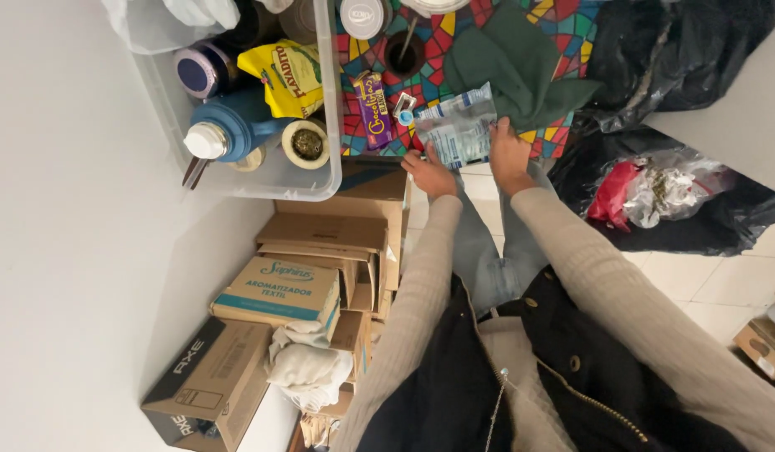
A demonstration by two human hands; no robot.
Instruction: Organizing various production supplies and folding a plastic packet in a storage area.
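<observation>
A clear plastic packet with blue print [457,130] lies at the edge of a small table with a coloured mosaic top [358,59]. My left hand [429,174] grips the packet's near left corner. My right hand [509,155] holds its right edge, fingers up against a dark green cloth [521,59] spread on the table top. Both sleeves are beige ribbed knit, and a dark jacket shows below them. A purple snack packet [375,109] lies just left of the clear packet.
A clear plastic bin [320,180] on the left holds a blue flask [237,125], a yellow bag [289,75] and jars. Stacked cardboard boxes [320,251] and white cloth [308,368] stand below it. Black rubbish bags [697,218] lie at right on the tiled floor.
</observation>
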